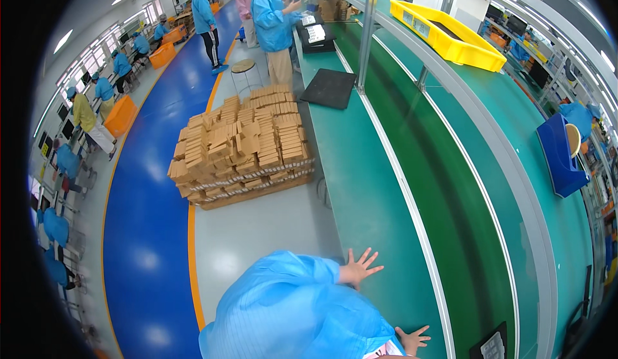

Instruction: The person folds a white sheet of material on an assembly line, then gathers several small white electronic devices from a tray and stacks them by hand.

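My left hand (360,269) rests on the teal workbench (364,185) near its edge, fingers spread and nothing in them. Closer to the lower edge, my right hand (412,340) lies on the same bench top, its fingers also apart and holding nothing. Blue sleeves cover both arms. Beside the bench runs a dark green conveyor belt (444,185) between pale metal rails. At the lower right, partly cut off, a black tray (476,349) with a white labelled piece on it sits on the belt. A flat black pad (329,89) lies farther up the bench.
Stacked brown cartons (241,147) stand on a pallet left of the bench, near a round stool (243,66). A yellow bin (476,47) sits on the shelf above the belt; a blue bin (559,156) is at right. A co-worker (273,21) stands at the bench's far end.
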A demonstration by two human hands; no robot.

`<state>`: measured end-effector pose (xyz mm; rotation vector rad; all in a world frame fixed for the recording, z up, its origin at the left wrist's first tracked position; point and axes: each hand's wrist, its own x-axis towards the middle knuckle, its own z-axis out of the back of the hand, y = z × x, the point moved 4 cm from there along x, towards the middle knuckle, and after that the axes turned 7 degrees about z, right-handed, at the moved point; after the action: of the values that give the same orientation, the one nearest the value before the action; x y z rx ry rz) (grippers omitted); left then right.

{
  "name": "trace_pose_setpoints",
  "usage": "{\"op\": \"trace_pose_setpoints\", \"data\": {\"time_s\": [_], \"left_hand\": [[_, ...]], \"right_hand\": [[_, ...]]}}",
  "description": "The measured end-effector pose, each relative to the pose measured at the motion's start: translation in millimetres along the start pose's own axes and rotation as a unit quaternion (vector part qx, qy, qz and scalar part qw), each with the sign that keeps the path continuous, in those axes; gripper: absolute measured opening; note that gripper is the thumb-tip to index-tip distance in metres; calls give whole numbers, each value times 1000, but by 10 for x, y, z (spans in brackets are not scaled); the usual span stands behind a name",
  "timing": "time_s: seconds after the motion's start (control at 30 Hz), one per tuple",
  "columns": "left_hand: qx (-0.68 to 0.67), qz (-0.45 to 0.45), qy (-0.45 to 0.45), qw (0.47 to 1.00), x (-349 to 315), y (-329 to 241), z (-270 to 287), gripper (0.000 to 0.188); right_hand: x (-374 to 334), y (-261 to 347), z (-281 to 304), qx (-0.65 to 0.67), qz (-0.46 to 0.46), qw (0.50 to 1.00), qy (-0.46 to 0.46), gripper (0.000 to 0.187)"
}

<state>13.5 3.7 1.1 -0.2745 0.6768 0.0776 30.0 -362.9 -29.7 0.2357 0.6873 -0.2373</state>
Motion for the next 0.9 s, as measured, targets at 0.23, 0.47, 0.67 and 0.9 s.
{"op": "trace_pose_setpoints", "data": {"time_s": [0.23,0.47,0.67,0.9], "left_hand": [[11,-5,-1,1000,9,1,2,126],[7,-1,-5,1000,19,-7,-6,126],[1,-5,-7,1000,24,-6,-2,128],[5,0,-12,1000,37,0,-24,130]], "right_hand": [[104,-72,-57,-27,1,1000,-12,139],[71,-13,-18,-39,-3,999,-14,139],[-4,10,9,-19,3,1000,-11,140],[47,-5,16,4,-23,999,-33,144]]}}
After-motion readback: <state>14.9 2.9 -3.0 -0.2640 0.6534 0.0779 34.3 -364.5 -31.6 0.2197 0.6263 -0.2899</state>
